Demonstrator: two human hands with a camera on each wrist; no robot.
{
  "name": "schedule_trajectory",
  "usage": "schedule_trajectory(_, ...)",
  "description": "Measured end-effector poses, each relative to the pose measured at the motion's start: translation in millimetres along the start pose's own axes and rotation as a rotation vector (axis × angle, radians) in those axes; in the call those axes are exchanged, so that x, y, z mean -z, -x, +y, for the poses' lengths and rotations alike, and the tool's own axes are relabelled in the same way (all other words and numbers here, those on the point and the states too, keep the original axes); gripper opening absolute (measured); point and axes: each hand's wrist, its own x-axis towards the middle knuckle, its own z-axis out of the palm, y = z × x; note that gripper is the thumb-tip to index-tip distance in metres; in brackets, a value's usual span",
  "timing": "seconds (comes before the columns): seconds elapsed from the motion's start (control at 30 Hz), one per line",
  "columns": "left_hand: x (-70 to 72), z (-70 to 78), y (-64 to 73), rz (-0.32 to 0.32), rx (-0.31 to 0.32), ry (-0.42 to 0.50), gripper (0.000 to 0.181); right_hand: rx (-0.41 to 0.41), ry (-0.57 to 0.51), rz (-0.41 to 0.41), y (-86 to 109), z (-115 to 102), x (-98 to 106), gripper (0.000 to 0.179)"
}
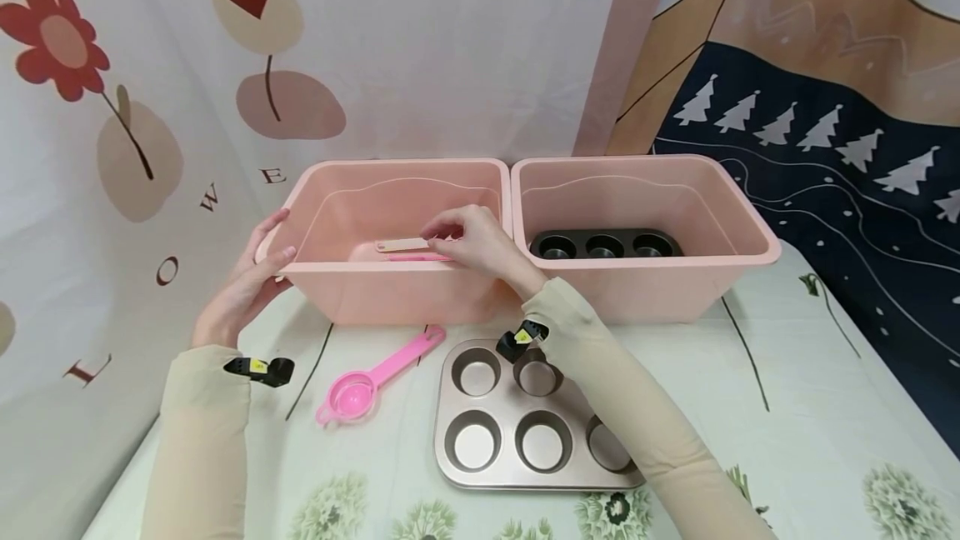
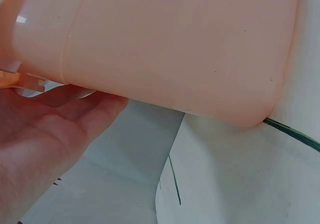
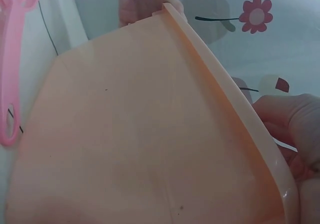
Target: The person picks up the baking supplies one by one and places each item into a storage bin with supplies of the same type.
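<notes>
Pale, floral-covered tabletop (image 1: 390, 452), maybe not much bite under anything sitting there. Long blush-pink plastic bin on the left (image 1: 408, 298), just beside a matching blush-pink plastic bin on the right (image 1: 622, 294). Could end up shunting both along if leaning hard toward the shared side.

Silver metal muffin tin (image 1: 508, 407) in front, partly under the beige-sleeved right forearm (image 1: 652, 415). Easy to snag or shove on the way back, honestly, with an arm passing so low. Dark muffin pan with round cups (image 1: 582, 245) down inside the right bin, well apart from the action.

Left hand (image 1: 247, 277) up against the end rim of the left bin, fingers fairly straight, more steadying than clamping. Might let the bin swivel if bumped off-centre. Right hand (image 1: 480, 240) over the front wall of that same bin, grip narrow, thumb and fingertips drawn together.

Hot-pink plastic measuring spoon (image 1: 388, 370) near the left bin. Could get swept by a trailing cuff.

Flat cream-coloured strip with a small hole (image 1: 397, 246) inside the left bin, seemingly pinched at one end. Can't make out the rest. Could slip from such a fingertip hold or catch on the rim. Thin pink strip (image 1: 411, 257) just in front. Wouldn't be hard to grab both by mistake.
</notes>
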Motion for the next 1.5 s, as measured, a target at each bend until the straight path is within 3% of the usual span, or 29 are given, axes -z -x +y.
schedule_trajectory(0.2,-1.1,-1.1,-1.4,0.002,0.008,-0.004,0.063,0.038,-0.076,0.015,4.0,-0.4,-0.4,0.014)
schedule_trajectory(0.53,2.3,-2.5,-2.2,-0.023,-0.007,0.016,0.063,0.178,-0.166,0.01,17.5,-10.1,-3.6,0.012)
schedule_trajectory(1.2,3.6,-3.8,-4.8,-0.03,-0.015,0.029,0.062,0.254,-0.187,0.046,42.6,-10.7,-11.0,0.01)
schedule_trajectory(1.5,4.4,-5.7,-6.9,-0.035,-0.01,0.033,0.062,0.345,-0.205,0.027,50.5,-6.1,-16.9,0.012)
